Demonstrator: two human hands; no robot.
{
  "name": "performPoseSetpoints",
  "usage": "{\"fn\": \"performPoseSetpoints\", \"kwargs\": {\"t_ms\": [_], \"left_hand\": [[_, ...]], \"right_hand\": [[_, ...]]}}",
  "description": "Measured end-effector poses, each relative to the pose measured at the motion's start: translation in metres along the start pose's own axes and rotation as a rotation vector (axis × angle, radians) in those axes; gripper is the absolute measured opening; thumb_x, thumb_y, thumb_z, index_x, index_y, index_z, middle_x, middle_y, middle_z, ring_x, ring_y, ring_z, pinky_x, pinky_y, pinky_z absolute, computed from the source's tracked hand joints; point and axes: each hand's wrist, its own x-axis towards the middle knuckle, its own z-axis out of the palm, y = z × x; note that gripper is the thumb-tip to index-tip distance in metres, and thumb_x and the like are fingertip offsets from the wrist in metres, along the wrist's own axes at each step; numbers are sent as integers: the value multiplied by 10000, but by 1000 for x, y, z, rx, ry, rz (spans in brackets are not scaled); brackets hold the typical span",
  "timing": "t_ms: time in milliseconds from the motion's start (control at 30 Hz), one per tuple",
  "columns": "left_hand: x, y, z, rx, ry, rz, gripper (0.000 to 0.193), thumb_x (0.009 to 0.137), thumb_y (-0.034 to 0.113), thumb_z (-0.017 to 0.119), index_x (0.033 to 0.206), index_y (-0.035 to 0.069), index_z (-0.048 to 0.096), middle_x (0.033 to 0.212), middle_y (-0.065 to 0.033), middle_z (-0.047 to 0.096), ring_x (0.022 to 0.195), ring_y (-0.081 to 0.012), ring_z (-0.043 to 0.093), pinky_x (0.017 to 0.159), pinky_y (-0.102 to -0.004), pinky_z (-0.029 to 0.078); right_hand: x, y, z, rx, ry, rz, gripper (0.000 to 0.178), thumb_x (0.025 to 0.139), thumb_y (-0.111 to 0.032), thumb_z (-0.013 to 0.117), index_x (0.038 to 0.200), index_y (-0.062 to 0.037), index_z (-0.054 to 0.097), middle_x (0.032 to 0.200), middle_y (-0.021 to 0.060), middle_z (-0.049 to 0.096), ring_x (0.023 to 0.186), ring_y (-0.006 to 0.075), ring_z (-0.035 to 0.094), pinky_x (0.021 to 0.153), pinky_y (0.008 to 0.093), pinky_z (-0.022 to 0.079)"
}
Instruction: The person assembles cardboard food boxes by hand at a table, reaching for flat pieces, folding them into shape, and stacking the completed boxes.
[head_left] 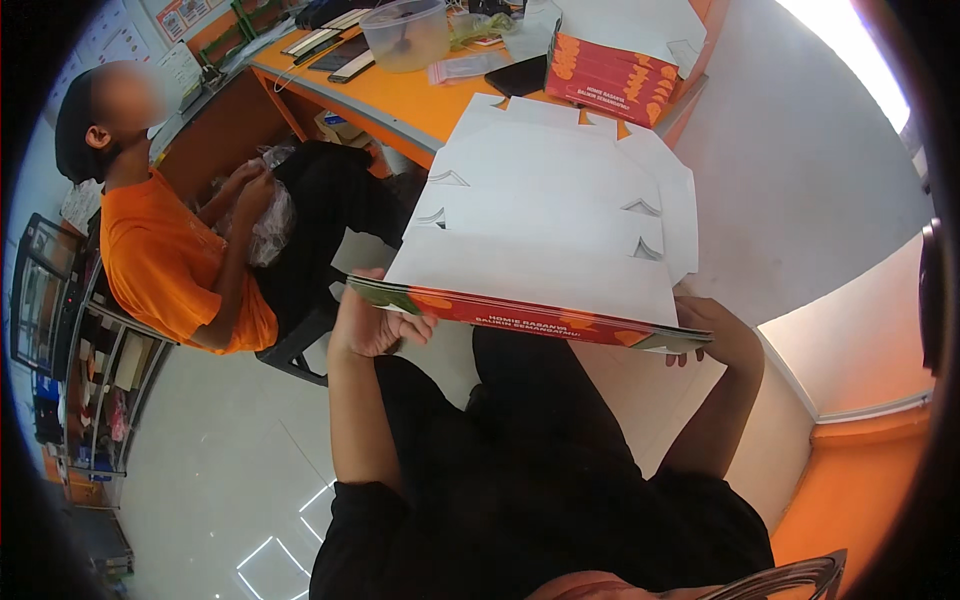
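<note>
A stack of unfolded cardboard box blanks [540,200], white on top with a red and green printed front edge, is held above my lap. Its far end reaches the orange table. My left hand [372,322] grips the near left corner, fingers curled underneath. At the near right corner my right hand [722,335] holds the stack, with some fingertips showing below the edge. Small curved slots are cut along both sides of the top blank. A pale grey flap sticks out beside my left hand.
On the orange table [460,110] are more red box blanks [610,82], a clear plastic tub [405,40], a black phone [518,76] and other small items. A seated person in an orange shirt [180,265] handles clear plastic at left. A shelf rack stands behind; a white wall is at right.
</note>
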Motion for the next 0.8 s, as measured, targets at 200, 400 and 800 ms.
{"fn": "performPoseSetpoints", "kwargs": {"t_ms": [200, 400, 800], "left_hand": [[-8, 13, 9, 341, 188, -107, 519, 906, 381, 428, 1134, -84, 463, 824, -248, 626, 641, -299, 654, 487, -333, 558], [-13, -14, 17, 474, 79, -40, 390, 886, 195, 541, 1195, -28, 458, 1008, -154, 618, 853, -211, 630, 709, -317, 536], [1, -26, 41, 153, 214, 87, 572, 686, -30, 615, 1228, -30, 430, 1093, -108, 555, 993, -177, 563, 855, -316, 467]], "right_hand": [[14, 30, 0, 273, -72, -208, 446, 967, -393, 324, 940, -9, 550, 651, 79, 643, 553, 157, 613, 452, 268, 443], [9, 44, 0, -7, 68, -306, 360, 932, -279, 450, 1114, 27, 506, 1057, 105, 522, 882, 160, 550, 707, 287, 447], [21, 23, 16, 301, 324, -408, 450, 880, -77, 434, 1313, 32, 379, 1270, 126, 464, 1156, 198, 451, 996, 317, 314]]}}
